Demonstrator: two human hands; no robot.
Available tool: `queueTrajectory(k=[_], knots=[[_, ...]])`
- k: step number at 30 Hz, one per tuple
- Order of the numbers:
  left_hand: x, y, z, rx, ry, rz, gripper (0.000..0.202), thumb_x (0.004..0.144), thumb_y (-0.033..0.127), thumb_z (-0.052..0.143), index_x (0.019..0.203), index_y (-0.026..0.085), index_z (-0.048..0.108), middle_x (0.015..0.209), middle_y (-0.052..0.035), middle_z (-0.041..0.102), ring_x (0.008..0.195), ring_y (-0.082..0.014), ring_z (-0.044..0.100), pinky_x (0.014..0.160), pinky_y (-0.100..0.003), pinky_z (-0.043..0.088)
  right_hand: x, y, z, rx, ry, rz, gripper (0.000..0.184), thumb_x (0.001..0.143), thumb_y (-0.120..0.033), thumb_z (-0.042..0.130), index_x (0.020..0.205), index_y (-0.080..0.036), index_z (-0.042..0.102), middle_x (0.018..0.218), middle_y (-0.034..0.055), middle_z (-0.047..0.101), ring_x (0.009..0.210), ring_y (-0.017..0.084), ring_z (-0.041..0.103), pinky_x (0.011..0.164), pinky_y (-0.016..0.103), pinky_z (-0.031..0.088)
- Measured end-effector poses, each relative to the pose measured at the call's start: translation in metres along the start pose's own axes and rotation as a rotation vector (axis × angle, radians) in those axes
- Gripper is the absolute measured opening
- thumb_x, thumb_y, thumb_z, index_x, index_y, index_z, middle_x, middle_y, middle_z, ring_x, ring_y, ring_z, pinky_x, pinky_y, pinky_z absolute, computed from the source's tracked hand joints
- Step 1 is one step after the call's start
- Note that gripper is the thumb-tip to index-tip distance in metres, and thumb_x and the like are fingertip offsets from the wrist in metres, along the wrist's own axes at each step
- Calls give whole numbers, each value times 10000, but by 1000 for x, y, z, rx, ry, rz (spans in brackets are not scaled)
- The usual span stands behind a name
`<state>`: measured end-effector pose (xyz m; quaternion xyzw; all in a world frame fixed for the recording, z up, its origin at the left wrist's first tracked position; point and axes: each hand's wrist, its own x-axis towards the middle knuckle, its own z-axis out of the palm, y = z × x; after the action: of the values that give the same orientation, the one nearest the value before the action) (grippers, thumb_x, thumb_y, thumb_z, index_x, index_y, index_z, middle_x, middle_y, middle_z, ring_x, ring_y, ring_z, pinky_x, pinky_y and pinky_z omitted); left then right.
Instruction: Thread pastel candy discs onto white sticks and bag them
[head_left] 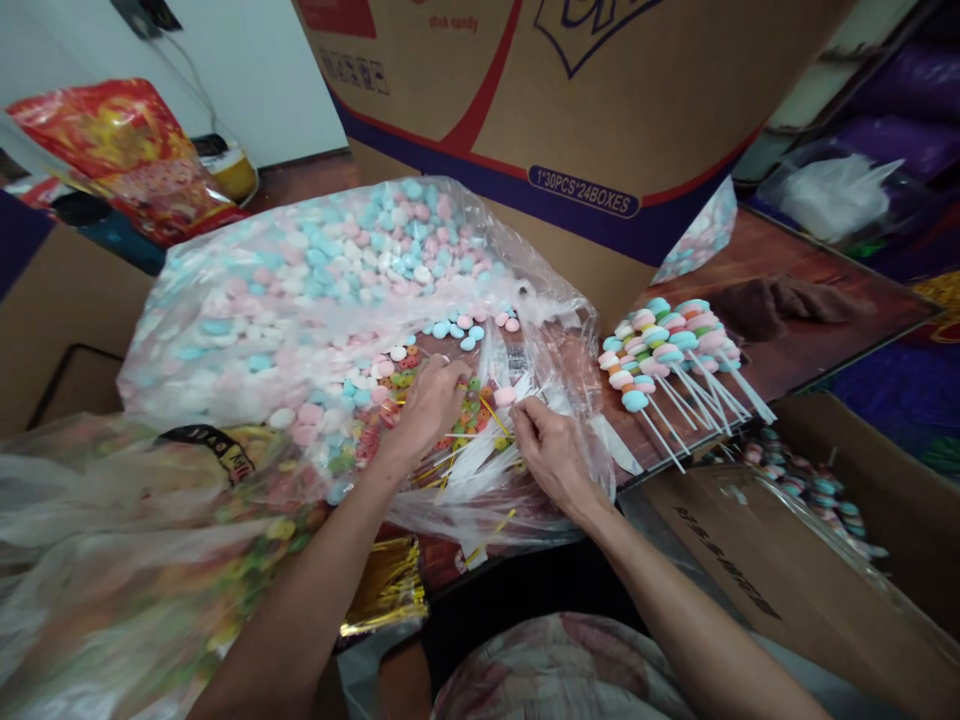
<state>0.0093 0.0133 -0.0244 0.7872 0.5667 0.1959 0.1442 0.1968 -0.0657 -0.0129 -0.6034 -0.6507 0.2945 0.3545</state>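
Observation:
My left hand (436, 398) reaches into small ring-shaped gummies (472, 400), its fingers bent together; whatever they pinch is hidden. My right hand (553, 445) is closed in a pinch, with a pink marshmallow (505, 396) right at its fingertips. That marshmallow seems to be on a stick, which the fingers mostly cover. White sticks (480, 462) and gold twist ties lie loose on the plastic below both hands. Blue, pink and white marshmallows (360, 250) fill a large clear bag, spilling from its mouth near my left hand. Finished-looking candy skewers (667, 345) are piled to the right.
A tall cardboard carton (480, 110) stands behind the bag. At lower right, an open box (750, 560) contains more skewers. A clear bag of gummies (247, 570) lies at left, near gold foil strips (386, 585). A red-orange packet (124, 150) stands far left.

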Motion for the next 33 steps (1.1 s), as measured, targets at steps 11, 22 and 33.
queueTrajectory(k=[11, 22, 33], knots=[[-9, 8, -10, -918, 242, -355, 365, 668, 413, 781, 923, 167, 692, 839, -46, 707, 739, -184, 650, 718, -319, 508, 1, -5, 8, 152, -123, -68, 237, 958, -297, 436, 785, -217, 577, 584, -50, 440, 540, 114, 387, 561, 235, 301], [-18, 11, -5, -1136, 224, -385, 297, 692, 411, 796, 865, 174, 747, 826, -30, 717, 765, -152, 635, 735, -284, 511, 5, -7, 14, 118, -101, -87, 252, 947, -295, 428, 776, -215, 595, 591, -39, 447, 549, 122, 370, 567, 243, 291], [-30, 22, -11, -1280, 63, -515, 460, 580, 332, 887, 898, 178, 592, 804, -5, 686, 754, -143, 653, 720, -272, 504, 1, -10, 13, 103, -120, -141, 265, 952, -264, 428, 700, -217, 493, 573, -52, 387, 531, 115, 333, 562, 250, 266]])
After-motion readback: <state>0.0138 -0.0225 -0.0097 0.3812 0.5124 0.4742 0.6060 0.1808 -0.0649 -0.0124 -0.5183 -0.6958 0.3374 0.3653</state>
